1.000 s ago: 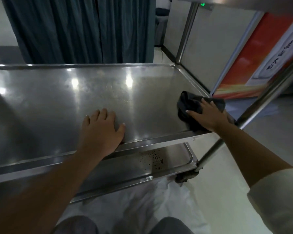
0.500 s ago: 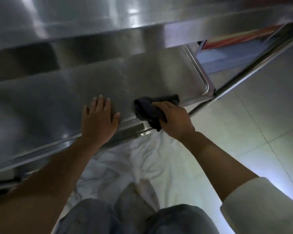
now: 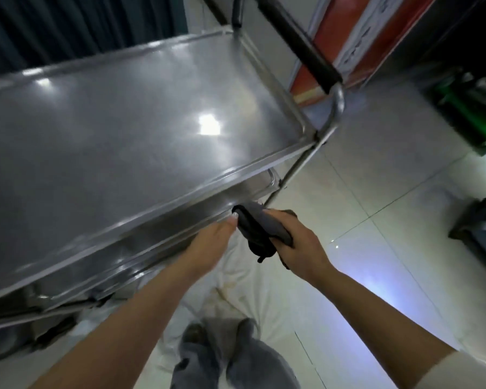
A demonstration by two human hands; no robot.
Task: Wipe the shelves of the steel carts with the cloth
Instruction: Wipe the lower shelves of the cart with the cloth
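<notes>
A: While the right hand (image 3: 298, 242) is curled round the dark cloth (image 3: 260, 230), where exactly is that cloth?

B: Off the steel. It is bunched in the fist, just in front of the near edge of the cart's top shelf (image 3: 129, 136), close to the near right corner post (image 3: 295, 169). A loose end hangs down below the fist.

A: And the left hand (image 3: 208, 242)?

B: Its fingertips meet the cloth on the left side; a thumb or finger with a pale nail lies against the fabric. Whether it pinches the cloth or only touches it, I cannot tell. The frame is blurred there.

A: What about the cart itself?

B: The top shelf reflects bright spots of light. A lower shelf (image 3: 244, 189) shows under its near edge. The push handle, with a black grip (image 3: 300, 49), runs along the right end.

A: Around it?

B: Pale floor tiles (image 3: 376, 192), a dark curtain (image 3: 68, 29) behind, a red and white panel (image 3: 357, 37) at the right, and white fabric (image 3: 244, 279) on the floor by the person's legs.
</notes>
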